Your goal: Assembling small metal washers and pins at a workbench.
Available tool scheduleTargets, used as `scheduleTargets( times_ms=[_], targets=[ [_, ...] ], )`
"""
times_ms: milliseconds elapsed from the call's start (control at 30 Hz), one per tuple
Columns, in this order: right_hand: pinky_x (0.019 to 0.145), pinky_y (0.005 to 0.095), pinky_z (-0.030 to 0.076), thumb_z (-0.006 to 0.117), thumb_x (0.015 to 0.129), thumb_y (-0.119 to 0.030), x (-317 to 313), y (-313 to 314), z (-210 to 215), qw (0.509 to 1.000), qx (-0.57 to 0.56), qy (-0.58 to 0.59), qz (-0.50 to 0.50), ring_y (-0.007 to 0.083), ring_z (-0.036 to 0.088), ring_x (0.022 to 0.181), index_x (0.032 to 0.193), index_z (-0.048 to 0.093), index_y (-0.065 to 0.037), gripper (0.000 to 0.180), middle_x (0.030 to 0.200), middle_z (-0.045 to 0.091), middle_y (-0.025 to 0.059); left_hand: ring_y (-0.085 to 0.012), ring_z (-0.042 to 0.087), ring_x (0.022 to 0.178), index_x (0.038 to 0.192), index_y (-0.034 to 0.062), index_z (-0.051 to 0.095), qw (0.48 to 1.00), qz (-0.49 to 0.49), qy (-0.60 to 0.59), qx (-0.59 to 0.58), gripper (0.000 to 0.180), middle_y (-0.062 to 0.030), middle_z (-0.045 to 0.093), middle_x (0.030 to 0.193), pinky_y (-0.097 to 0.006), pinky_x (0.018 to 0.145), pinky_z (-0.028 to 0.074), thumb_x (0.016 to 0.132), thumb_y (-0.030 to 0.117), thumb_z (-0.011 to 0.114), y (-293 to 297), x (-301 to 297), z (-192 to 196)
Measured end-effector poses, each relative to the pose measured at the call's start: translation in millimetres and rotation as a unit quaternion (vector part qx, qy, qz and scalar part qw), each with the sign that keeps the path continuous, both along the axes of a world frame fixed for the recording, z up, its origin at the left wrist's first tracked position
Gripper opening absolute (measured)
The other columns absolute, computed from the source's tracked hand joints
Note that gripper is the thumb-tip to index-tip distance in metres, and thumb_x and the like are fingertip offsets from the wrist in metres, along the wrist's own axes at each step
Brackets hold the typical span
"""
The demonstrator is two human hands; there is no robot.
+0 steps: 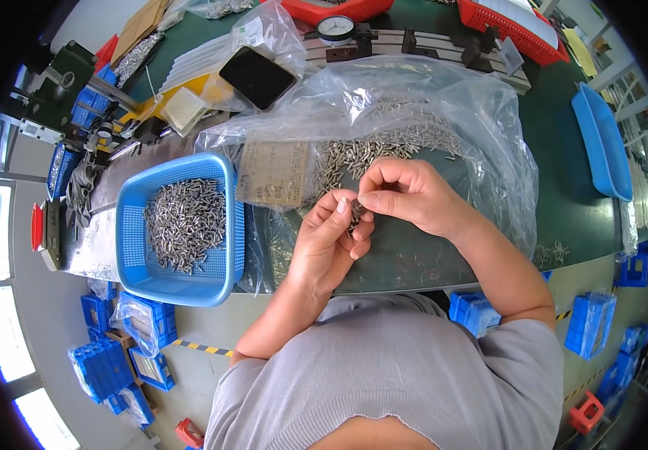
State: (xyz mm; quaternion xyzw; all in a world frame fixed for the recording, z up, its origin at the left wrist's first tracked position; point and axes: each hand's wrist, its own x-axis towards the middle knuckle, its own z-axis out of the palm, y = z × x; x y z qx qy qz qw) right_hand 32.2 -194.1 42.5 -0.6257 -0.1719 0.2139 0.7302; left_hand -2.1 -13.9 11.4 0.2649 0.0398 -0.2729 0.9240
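Note:
My left hand [322,241] is curled around a few small metal pins [354,219] in front of me, over the near part of the table. Just right of it, my right hand [420,196] pinches with thumb and forefinger at the same pins, and its fingertips meet those of the left. Beyond both hands, a loose heap of metal pins [365,152] lies in a spread clear plastic bag [481,142]. To the left stands a blue plastic basket [235,247] holding a pile of similar pins [185,225]. A brown printed card [273,174] lies between basket and heap.
Behind the bag are a black phone [258,78], a dial gauge [336,28] on a metal rail fixture and a red basket [504,30]. A blue tray [601,142] sits at the right edge. Green bench equipment [61,82] stands far left; blue crates [103,371] rest on the floor.

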Motion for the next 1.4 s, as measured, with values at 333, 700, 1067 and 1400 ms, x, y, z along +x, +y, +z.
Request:
scheduleTargets(
  times_ms=[333, 700, 1067, 1400],
  targets=[
    [0.066, 0.0243, 0.039, 0.070, 0.076, -0.008, 2, 2, 4, 0.958, -0.156, -0.239, -0.036, 0.0113, 0.052, 0.080, 0.086, 0.062, -0.006, 0.013, 0.088, 0.056, 0.0009, -0.0104, 0.048, 0.066, 0.101, 0.0065, 0.057, 1.000, -0.012, 0.016, -0.007, 0.018, -0.0033, 0.057, 0.085, -0.022, 0.050, 0.037, 0.093, 0.023, 0.056, 2, -1, 2],
    [0.064, 0.0301, 0.044, 0.070, 0.075, -0.008, 13, -6, -11, 0.907, -0.263, -0.291, -0.155, 0.0187, 0.056, 0.073, 0.082, 0.062, -0.005, 0.011, 0.081, 0.057, 0.0026, -0.0140, 0.049, 0.078, 0.107, 0.0048, 0.055, 0.996, 0.075, -0.027, -0.032, 0.021, -0.0085, 0.055, 0.097, -0.024, 0.059, 0.041, 0.095, 0.021, 0.052, 1, 2, -2],
    [0.070, 0.0367, 0.043, 0.072, 0.066, -0.017, 12, 2, -19, 0.784, -0.422, -0.444, -0.100, 0.0229, 0.053, 0.078, 0.071, 0.060, -0.011, 0.014, 0.077, 0.054, 0.0024, -0.0135, 0.048, 0.077, 0.107, 0.0051, 0.056, 0.997, 0.053, -0.033, -0.048, 0.019, -0.0084, 0.055, 0.096, -0.024, 0.060, 0.040, 0.094, 0.019, 0.053, 2, 2, -4],
    [0.065, 0.0205, 0.042, 0.062, 0.084, -0.007, 5, -1, 8, 0.969, -0.204, -0.107, -0.088, 0.0060, 0.053, 0.072, 0.086, 0.061, -0.005, 0.004, 0.081, 0.058, 0.0001, -0.0113, 0.049, 0.071, 0.097, 0.0059, 0.056, 0.999, 0.036, -0.013, -0.026, 0.015, -0.0069, 0.058, 0.091, -0.023, 0.057, 0.040, 0.093, 0.021, 0.055, 3, 1, -4]
  ],
)
